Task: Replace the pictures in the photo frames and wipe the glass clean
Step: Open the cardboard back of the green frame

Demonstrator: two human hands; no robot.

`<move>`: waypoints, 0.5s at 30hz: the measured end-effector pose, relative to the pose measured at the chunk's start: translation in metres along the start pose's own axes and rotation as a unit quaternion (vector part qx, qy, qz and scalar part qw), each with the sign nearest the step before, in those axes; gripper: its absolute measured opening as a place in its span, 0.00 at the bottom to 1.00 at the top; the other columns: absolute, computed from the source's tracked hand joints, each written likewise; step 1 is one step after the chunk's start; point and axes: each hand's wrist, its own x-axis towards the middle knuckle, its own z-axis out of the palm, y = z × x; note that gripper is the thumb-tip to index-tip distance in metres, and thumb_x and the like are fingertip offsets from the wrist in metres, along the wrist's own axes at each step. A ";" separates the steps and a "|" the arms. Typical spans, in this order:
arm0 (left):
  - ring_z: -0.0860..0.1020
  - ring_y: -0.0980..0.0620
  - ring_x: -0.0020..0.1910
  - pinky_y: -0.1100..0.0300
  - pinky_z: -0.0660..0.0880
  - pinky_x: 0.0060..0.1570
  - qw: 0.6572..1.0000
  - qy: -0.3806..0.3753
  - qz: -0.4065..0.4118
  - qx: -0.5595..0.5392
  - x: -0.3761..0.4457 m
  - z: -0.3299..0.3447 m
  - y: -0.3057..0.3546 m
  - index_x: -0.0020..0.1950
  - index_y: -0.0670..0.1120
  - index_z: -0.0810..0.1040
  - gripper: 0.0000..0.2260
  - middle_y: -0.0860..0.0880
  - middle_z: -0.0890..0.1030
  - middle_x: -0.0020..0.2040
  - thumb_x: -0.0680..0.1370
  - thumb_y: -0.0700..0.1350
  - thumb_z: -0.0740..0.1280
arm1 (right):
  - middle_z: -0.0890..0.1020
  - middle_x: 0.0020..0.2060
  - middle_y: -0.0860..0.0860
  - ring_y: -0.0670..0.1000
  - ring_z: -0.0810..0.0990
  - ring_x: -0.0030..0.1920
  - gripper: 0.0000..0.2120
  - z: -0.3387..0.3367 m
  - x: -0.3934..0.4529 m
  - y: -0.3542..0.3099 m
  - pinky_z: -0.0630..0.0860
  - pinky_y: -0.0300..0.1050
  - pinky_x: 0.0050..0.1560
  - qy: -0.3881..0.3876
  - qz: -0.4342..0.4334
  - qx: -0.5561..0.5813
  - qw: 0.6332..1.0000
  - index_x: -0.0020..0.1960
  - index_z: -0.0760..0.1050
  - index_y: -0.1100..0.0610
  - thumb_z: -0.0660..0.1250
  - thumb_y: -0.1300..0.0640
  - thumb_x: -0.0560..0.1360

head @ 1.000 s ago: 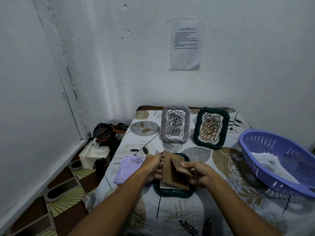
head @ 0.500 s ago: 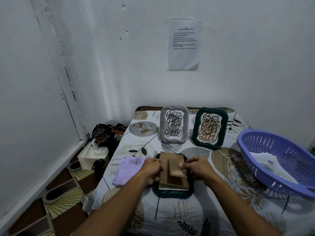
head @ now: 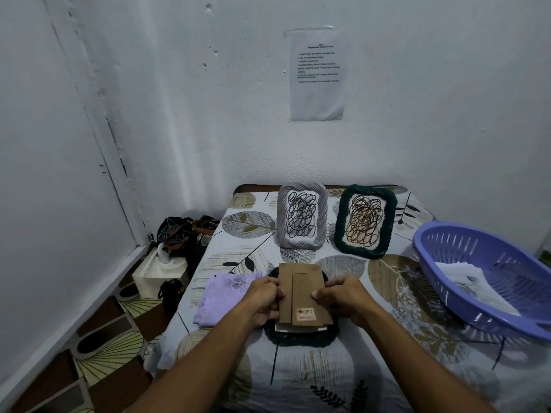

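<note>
A dark green woven photo frame (head: 301, 338) lies face down on the table in front of me. Its brown cardboard backing board (head: 301, 290), with a folded stand and a barcode sticker, lies on it over a white sheet. My left hand (head: 262, 299) grips the board's left edge and my right hand (head: 340, 296) grips its right edge, thumb on top. Behind stand two frames with scribble pictures: a grey one (head: 301, 216) and a dark green one (head: 366, 222). A lilac cloth (head: 223, 293) lies left of my left hand.
A purple plastic basket (head: 483, 281) holding white printed sheets (head: 474, 284) sits at the right. The table carries a leaf-pattern cloth (head: 343, 380). A white box (head: 161, 269) and dark bags (head: 182, 234) lie on the floor at the left. A paper notice (head: 317, 74) hangs on the wall.
The backing board was tilted up with its stand raised; both hands have lowered it flat onto the face-down frame and folded the stand down.
</note>
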 end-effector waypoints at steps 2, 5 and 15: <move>0.81 0.43 0.42 0.48 0.81 0.38 1.000 -0.002 -0.001 0.001 -0.001 0.002 0.000 0.59 0.39 0.73 0.14 0.39 0.80 0.47 0.78 0.28 0.55 | 0.81 0.49 0.61 0.56 0.82 0.44 0.18 -0.001 0.000 0.001 0.77 0.45 0.33 0.002 0.005 0.013 1.000 0.54 0.74 0.65 0.75 0.68 0.67; 0.81 0.43 0.41 0.47 0.81 0.37 1.000 0.001 0.002 0.003 -0.001 0.004 0.000 0.60 0.38 0.72 0.14 0.40 0.80 0.46 0.78 0.29 0.56 | 0.81 0.48 0.60 0.56 0.82 0.44 0.20 -0.002 0.001 0.000 0.77 0.44 0.31 0.005 0.007 0.021 1.000 0.55 0.73 0.66 0.75 0.69 0.66; 0.84 0.42 0.41 0.45 0.82 0.41 0.999 -0.021 0.013 0.037 -0.003 0.006 0.000 0.57 0.39 0.73 0.09 0.39 0.83 0.47 0.78 0.34 0.59 | 0.83 0.49 0.63 0.60 0.83 0.45 0.12 -0.007 0.008 0.006 0.78 0.48 0.34 -0.023 0.003 0.095 0.995 0.49 0.76 0.64 0.70 0.72 0.68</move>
